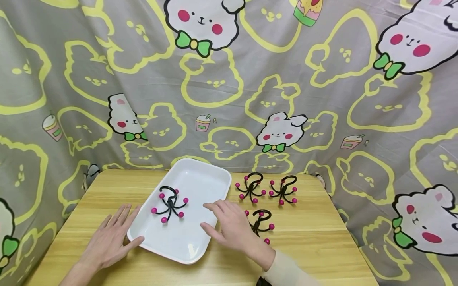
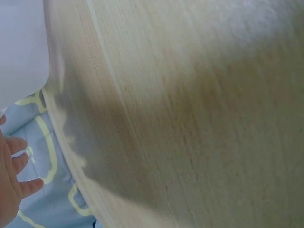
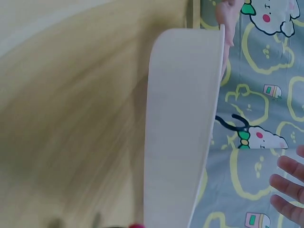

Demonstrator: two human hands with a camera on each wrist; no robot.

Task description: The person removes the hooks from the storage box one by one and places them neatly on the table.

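A white rectangular tray (image 1: pixel 189 234) lies slanted on the table. In it rests a black multi-armed hook (image 1: pixel 170 203), its curved arms tipped with pink balls. Along the tray's left side is my left hand (image 1: pixel 111 238), fingers straight and spread, thumb reaching over the rim. My right hand (image 1: pixel 230 224) hovers over the right rim, thumb apart from loosely bent fingers, holding nothing. In the right wrist view its fingertips (image 3: pixel 287 185) show beyond the tray wall (image 3: pixel 180 118). Just behind this hand, a second such hook (image 1: pixel 257 227) is partly covered by it.
Two more black hooks with pink balls, one (image 1: pixel 251 188) beside the other (image 1: pixel 284 190), stand at the back right of the wooden table (image 1: pixel 315 238). A grey curtain (image 1: pixel 229 91) with cartoon prints hangs behind the table and on both sides.
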